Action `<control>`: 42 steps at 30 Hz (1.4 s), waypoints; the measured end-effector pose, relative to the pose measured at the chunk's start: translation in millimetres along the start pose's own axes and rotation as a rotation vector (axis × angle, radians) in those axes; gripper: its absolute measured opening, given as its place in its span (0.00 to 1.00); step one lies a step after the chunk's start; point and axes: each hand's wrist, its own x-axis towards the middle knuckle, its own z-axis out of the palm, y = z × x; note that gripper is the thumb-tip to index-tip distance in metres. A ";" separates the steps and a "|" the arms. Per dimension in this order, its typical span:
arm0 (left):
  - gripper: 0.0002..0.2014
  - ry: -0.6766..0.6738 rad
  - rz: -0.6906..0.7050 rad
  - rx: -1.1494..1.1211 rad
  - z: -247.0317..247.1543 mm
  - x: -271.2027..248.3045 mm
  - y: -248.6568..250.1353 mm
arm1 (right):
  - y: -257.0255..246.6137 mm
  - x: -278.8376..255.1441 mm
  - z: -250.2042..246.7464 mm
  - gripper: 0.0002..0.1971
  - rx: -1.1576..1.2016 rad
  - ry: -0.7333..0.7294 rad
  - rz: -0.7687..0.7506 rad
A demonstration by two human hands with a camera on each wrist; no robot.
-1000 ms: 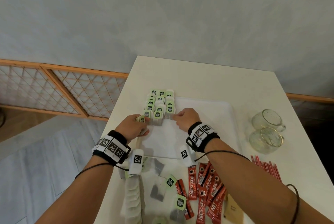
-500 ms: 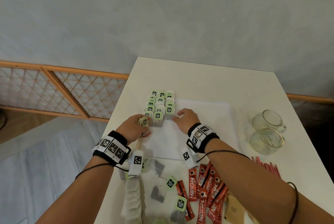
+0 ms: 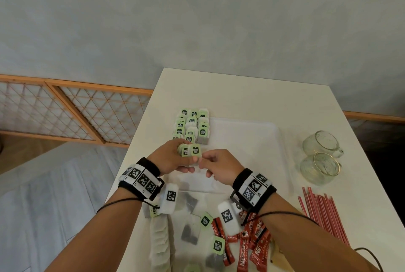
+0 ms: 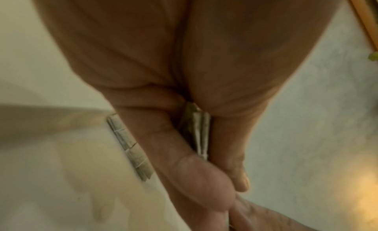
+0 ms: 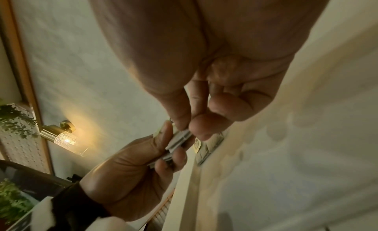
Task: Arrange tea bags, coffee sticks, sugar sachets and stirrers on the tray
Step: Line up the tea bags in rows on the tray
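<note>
While left hand clutches tea bags, right hand pinches their edge, both grips curled.

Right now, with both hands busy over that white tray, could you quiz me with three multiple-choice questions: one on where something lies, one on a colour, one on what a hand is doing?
1. Where do the red stirrers lie?
A. On the table to the right of the tray
B. Inside a glass mug
C. On the tray among the tea bags

2. What colour are the tags on the arranged tea bags?
A. Blue
B. Green
C. Yellow

3. What is the left hand doing?
A. Resting flat on the table
B. Holding a coffee stick
C. Holding a small stack of tea bags

Answers: 1 A, the stirrers lie on the table beyond the right rim of the tray. 2 B, each tag in the rows shows green. 3 C, its fingers grip the stack while the right hand pinches at it.
</note>
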 end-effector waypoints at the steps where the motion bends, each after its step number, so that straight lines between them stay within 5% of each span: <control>1: 0.16 0.001 0.007 0.002 0.6 0.6 0.2 | 0.3 -0.4 0.4 0.07 0.014 0.008 0.004; 11: 0.09 0.139 -0.051 -0.047 -2.5 9.5 -12.8 | 7.0 11.9 -5.9 0.11 -0.030 0.092 0.082; 23: 0.17 0.161 -0.112 -0.134 -13.2 7.7 -11.4 | 3.8 52.3 -17.5 0.16 -0.270 0.226 0.198; 37: 0.13 0.089 -0.005 0.046 -15.5 -0.3 -14.8 | -6.1 58.0 -20.8 0.13 -0.381 0.219 0.180; 42: 0.13 0.074 0.002 0.104 -14.8 -1.1 -15.5 | -13.7 46.1 -11.9 0.12 -0.240 0.161 0.035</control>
